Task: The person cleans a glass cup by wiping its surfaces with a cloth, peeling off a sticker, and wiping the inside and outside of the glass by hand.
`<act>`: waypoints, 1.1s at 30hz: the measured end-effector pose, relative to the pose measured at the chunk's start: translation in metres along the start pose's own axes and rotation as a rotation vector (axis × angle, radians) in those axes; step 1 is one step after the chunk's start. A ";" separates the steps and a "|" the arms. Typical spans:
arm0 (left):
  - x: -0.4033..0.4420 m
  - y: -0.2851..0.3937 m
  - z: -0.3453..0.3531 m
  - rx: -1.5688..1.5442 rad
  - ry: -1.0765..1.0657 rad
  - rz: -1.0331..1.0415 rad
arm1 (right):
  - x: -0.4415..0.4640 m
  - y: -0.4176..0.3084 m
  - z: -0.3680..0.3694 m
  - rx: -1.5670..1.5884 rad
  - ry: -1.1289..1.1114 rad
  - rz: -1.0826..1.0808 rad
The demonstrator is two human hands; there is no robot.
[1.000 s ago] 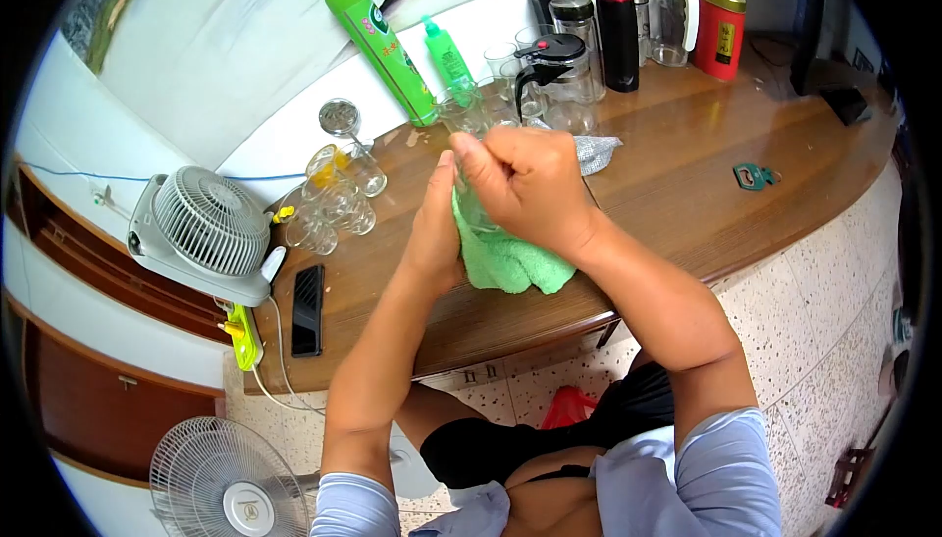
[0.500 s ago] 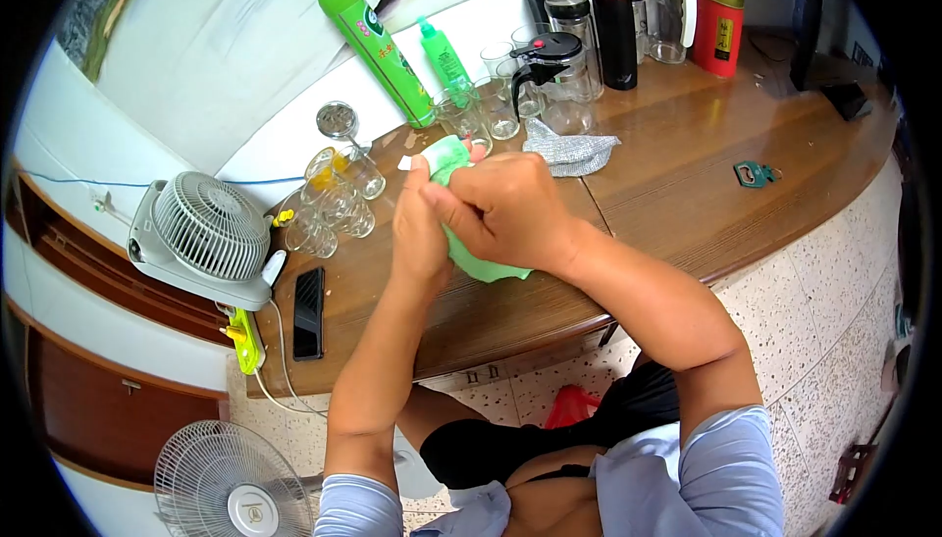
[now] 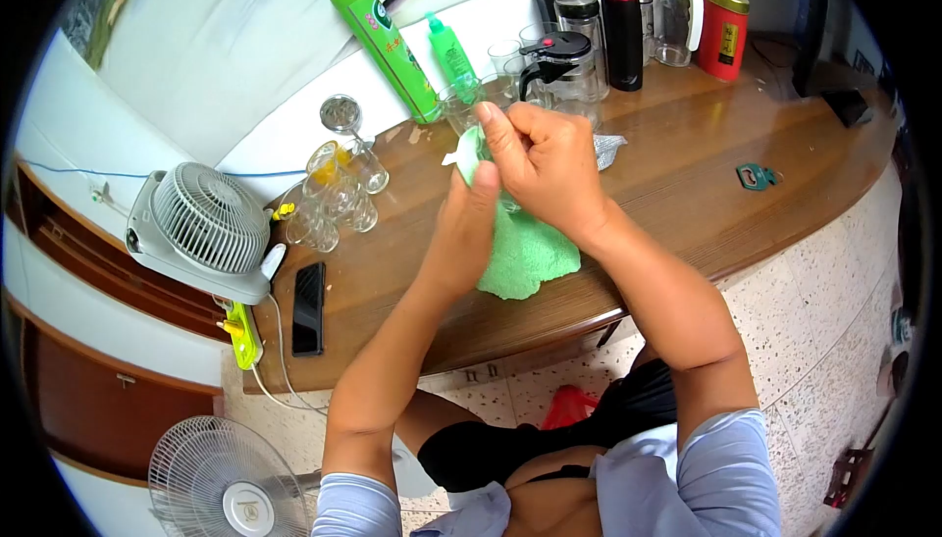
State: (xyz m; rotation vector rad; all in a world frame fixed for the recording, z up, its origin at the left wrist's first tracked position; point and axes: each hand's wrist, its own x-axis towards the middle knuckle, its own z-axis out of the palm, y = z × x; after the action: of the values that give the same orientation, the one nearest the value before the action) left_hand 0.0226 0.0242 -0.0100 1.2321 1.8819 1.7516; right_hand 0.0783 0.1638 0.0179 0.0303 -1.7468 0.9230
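Note:
A light green cloth (image 3: 530, 253) is bunched between my two hands above the table, its loose end hanging down below them. My left hand (image 3: 466, 218) is closed around the cloth from the left and below. On the other side my right hand (image 3: 554, 159) grips its upper part, thumb pointing up. A white tag sticks out at the cloth's left. Something clear, like glass, shows faintly within the folds, but my fingers hide most of it. Behind my hands stand several drinking glasses (image 3: 456, 105) and a glass teapot (image 3: 564, 71) with a black lid.
Upside-down glasses (image 3: 314, 228) cluster at the left, beside a small fan (image 3: 211, 218) and a phone (image 3: 308, 309). Along the back stand a green spray can (image 3: 388, 51), a black flask (image 3: 620, 32), a pitcher (image 3: 672, 17) and a red tin (image 3: 723, 35). A bottle opener (image 3: 756, 176) lies right.
My right hand has turned thumb-up and moved slightly right. My left hand has shifted right and down. More of the cloth hangs below them, and the grey cloth behind is now mostly covered.

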 end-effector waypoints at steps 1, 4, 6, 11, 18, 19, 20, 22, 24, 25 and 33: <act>-0.001 0.003 0.000 0.004 -0.020 0.022 | 0.000 0.000 -0.001 -0.016 -0.012 0.020; -0.006 0.014 -0.004 0.086 -0.062 0.091 | 0.001 0.001 0.000 -0.014 -0.041 0.111; -0.009 0.018 -0.005 0.230 -0.064 0.137 | 0.002 0.002 0.001 0.049 -0.055 0.211; -0.006 0.009 -0.003 0.279 0.056 0.172 | -0.006 0.010 0.010 0.098 -0.156 0.229; 0.007 -0.013 -0.010 0.045 0.110 0.144 | -0.016 -0.001 0.013 -0.054 -0.291 0.038; 0.007 -0.015 -0.010 -0.046 0.113 0.095 | -0.017 -0.002 0.013 -0.054 -0.302 0.008; 0.008 -0.016 -0.012 -0.136 0.116 0.045 | -0.018 -0.004 0.013 -0.061 -0.320 -0.014; 0.007 -0.001 -0.012 -0.260 0.159 -0.135 | -0.018 -0.007 0.010 -0.075 -0.353 -0.058; 0.003 0.030 -0.009 -0.329 0.244 -0.398 | -0.018 -0.005 0.010 -0.014 -0.353 -0.102; 0.005 0.022 -0.015 -0.476 0.184 -0.374 | -0.018 -0.004 0.009 0.016 -0.354 -0.124; 0.013 0.003 -0.043 -0.860 0.052 -0.265 | -0.008 -0.007 0.003 0.397 -0.337 0.018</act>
State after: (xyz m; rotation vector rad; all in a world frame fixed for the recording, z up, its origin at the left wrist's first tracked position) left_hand -0.0147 0.0047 0.0063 0.5790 1.0103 2.0807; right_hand 0.0819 0.1539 0.0145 0.4516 -1.8402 1.3258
